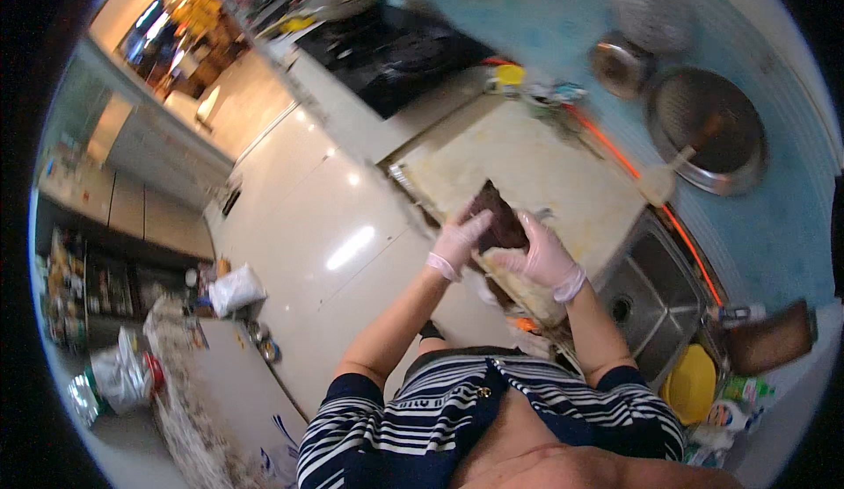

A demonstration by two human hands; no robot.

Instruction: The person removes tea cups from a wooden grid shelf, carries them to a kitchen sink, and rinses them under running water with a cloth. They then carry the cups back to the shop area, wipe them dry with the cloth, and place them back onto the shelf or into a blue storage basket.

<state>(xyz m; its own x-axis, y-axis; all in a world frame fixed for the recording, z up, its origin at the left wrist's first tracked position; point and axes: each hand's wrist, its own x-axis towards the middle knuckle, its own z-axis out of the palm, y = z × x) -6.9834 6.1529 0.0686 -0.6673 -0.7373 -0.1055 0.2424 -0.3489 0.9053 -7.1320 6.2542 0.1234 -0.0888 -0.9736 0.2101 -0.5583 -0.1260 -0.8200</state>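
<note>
My left hand [463,244] and my right hand [542,255], both in thin clear gloves, hold a dark maroon piece of folded material [504,220] between them. It looks like cloth, but blur hides its exact kind. The left thumb lies across its near left face, while the right fingers grip its right edge. One corner points up and away from me. Both hands are over the front edge of a pale, stained countertop [514,149].
To the right is a steel sink [649,291], with a yellow basin [689,387] and bottles beyond it. A black cooktop [409,57] is farther along. Round pans [709,126] hang against the blue wall. Shiny floor tiles [316,205] lie left, near a white cabinet [234,377].
</note>
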